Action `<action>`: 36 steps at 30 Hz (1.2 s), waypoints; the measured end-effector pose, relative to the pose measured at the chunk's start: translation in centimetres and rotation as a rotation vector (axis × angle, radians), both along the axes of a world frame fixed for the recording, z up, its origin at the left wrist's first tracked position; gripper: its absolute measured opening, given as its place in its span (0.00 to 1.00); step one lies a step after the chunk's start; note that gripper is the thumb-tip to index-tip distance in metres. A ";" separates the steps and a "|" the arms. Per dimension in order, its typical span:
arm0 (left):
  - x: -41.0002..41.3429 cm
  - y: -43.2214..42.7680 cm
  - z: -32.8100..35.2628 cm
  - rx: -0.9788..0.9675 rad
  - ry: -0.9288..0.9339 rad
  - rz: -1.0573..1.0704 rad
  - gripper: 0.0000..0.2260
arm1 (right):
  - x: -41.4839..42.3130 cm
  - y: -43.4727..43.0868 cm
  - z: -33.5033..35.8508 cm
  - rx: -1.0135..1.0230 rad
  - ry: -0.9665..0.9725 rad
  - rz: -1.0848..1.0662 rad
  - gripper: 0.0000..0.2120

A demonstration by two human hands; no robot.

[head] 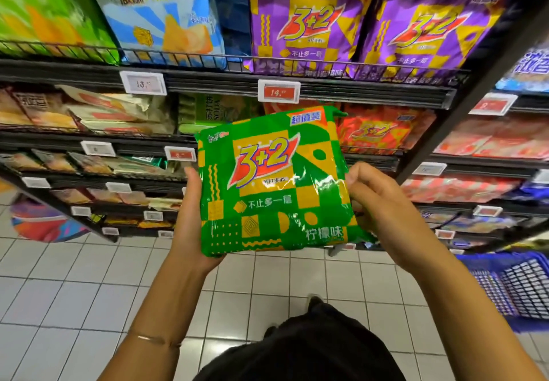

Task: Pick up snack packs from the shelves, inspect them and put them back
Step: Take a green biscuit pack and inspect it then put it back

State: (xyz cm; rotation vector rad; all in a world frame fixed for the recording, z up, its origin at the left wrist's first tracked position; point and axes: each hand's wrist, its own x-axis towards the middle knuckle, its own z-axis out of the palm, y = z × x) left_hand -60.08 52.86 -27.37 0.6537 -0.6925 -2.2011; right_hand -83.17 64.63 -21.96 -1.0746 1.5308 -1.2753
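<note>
Head view is showing the left hand (193,217) and right hand (383,202) clasping a green snack pack (273,184) before the shelves (297,83); inspecting is underway, returning it is remaining

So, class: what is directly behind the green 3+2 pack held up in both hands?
Behind the green 3+2 pack are shelf edges, a red price tag and orange 3+2 packs. Whatever sits straight behind its middle is covered.

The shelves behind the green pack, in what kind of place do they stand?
Most likely a supermarket aisle. Tiered shelves hold rows of snack bags, price tags are clipped to the shelf edges, and a blue shopping basket stands on the tiled floor.
</note>
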 end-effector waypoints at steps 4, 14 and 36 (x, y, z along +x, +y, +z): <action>0.4 0.2 0.3 -0.054 -0.066 0.021 0.29 | 0.0 0.4 -0.2 0.000 0.028 -0.018 0.18; 0.8 1.3 0.2 -0.063 -0.082 0.079 0.28 | 0.8 0.7 -1.3 -0.063 0.242 -0.180 0.17; 0.4 3.7 2.2 -0.241 -0.186 0.045 0.29 | -1.0 -1.2 -0.3 -0.352 0.404 -0.252 0.12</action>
